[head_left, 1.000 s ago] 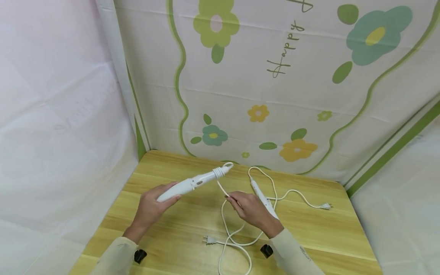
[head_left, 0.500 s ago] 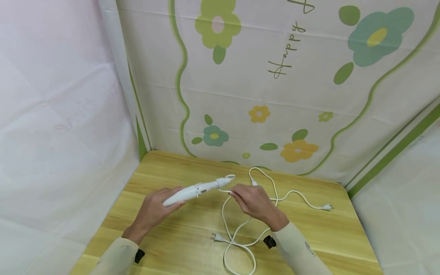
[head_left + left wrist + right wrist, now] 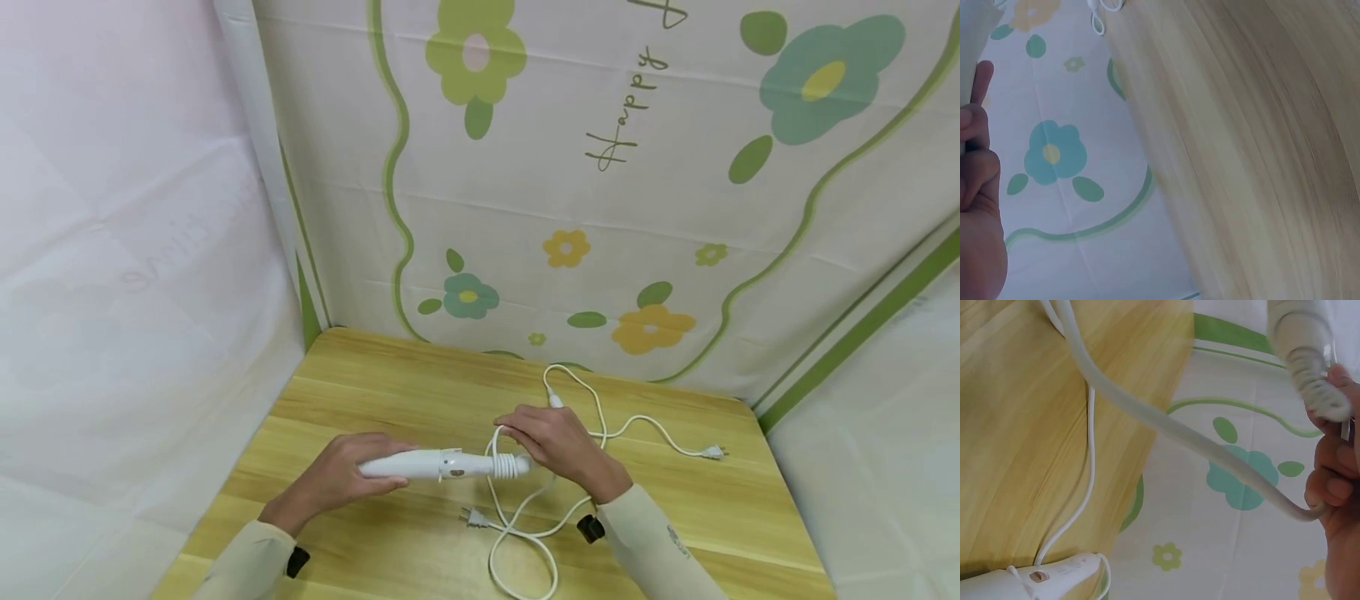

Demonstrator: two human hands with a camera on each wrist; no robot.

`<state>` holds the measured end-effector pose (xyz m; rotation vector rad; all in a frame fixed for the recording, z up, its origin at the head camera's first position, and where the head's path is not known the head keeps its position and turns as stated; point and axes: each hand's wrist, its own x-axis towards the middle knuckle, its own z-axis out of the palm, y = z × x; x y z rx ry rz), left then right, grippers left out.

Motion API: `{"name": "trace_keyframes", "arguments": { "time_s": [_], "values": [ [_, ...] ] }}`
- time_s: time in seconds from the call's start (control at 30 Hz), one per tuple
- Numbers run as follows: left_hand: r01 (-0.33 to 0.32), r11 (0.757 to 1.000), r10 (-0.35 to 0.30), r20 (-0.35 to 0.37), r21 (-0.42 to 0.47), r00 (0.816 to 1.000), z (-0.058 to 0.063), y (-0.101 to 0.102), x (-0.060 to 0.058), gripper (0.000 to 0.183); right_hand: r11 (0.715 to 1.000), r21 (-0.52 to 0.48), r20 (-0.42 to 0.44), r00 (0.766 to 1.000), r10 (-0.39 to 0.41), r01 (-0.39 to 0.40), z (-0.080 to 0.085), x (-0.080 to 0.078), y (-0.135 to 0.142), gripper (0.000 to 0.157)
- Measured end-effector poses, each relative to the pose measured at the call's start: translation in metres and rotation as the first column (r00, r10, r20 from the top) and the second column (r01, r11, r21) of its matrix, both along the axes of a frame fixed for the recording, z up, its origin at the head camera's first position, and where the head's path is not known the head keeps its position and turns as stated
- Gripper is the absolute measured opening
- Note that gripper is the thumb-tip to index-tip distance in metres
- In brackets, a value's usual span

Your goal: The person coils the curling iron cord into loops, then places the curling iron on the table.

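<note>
My left hand (image 3: 330,479) grips the thick end of a white wand-shaped corded appliance (image 3: 405,465), held level above the table. A small switch shows on its body. Several turns of white cord (image 3: 508,467) lie around its narrow end. My right hand (image 3: 551,442) pinches the cord just beyond that end; in the right wrist view the free cord (image 3: 1179,437) runs out from between the curled fingers (image 3: 1335,487). In the left wrist view only part of the left hand (image 3: 982,219) and appliance (image 3: 974,37) appears. A two-pin plug (image 3: 476,518) lies below on the table.
A second white appliance (image 3: 1054,578) of the same look lies on the wooden table (image 3: 375,367), mostly behind my right hand in the head view. Its cord ends in a plug (image 3: 714,452) at the right. A flower-printed cloth (image 3: 510,183) hangs behind the table.
The appliance has swung from slanting up to level, its narrow end dropping towards me. My right hand has moved the cord from beneath to the far side of that end.
</note>
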<state>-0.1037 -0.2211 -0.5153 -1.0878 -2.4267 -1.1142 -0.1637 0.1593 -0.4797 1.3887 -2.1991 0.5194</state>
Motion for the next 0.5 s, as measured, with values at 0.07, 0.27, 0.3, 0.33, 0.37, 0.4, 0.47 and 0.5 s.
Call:
{"name": "trace_keyframes", "arguments": {
  "time_s": [0.07, 0.27, 0.3, 0.33, 0.37, 0.4, 0.47, 0.5],
  "values": [
    [0.025, 0.999, -0.027, 0.060, 0.027, 0.998, 0.001, -0.002, 0.001, 0.044, 1.000, 0.013, 0.034, 0.999, 0.012, -0.012, -0.001, 0.001, 0.001, 0.016],
    [0.061, 0.990, -0.088, 0.214, 0.129, 0.973, 0.001, -0.005, 0.002, 0.043, 0.999, 0.018, 0.171, 0.984, 0.043, -0.047, -0.005, 0.003, 0.002, 0.021],
    [0.057, 0.987, -0.091, 0.234, 0.147, 0.968, 0.001, -0.005, 0.002, 0.043, 0.999, 0.009, 0.195, 0.980, 0.048, -0.051, -0.007, 0.005, 0.001, 0.020],
    [0.051, 0.985, -0.091, 0.247, 0.164, 0.965, 0.001, -0.005, 0.002, 0.042, 0.999, 0.000, 0.212, 0.976, 0.053, -0.054, -0.010, 0.006, 0.000, 0.020],
    [0.041, 0.983, -0.088, 0.265, 0.179, 0.960, 0.001, -0.004, 0.002, 0.042, 0.998, -0.013, 0.221, 0.973, 0.060, -0.058, -0.012, 0.006, -0.001, 0.020],
    [0.032, 0.981, -0.086, 0.280, 0.193, 0.956, 0.001, -0.004, 0.002, 0.042, 0.998, -0.021, 0.225, 0.972, 0.063, -0.060, -0.015, 0.008, -0.002, 0.019],
    [0.015, 0.977, -0.078, 0.290, 0.214, 0.954, 0.001, -0.003, 0.002, 0.041, 0.998, -0.026, 0.201, 0.978, 0.062, -0.058, -0.021, 0.009, -0.005, 0.017],
    [0.008, 0.975, -0.073, 0.288, 0.221, 0.955, 0.000, -0.003, 0.002, 0.041, 0.998, -0.028, 0.197, 0.979, 0.058, -0.053, -0.023, 0.010, -0.005, 0.015]
  ]
}}
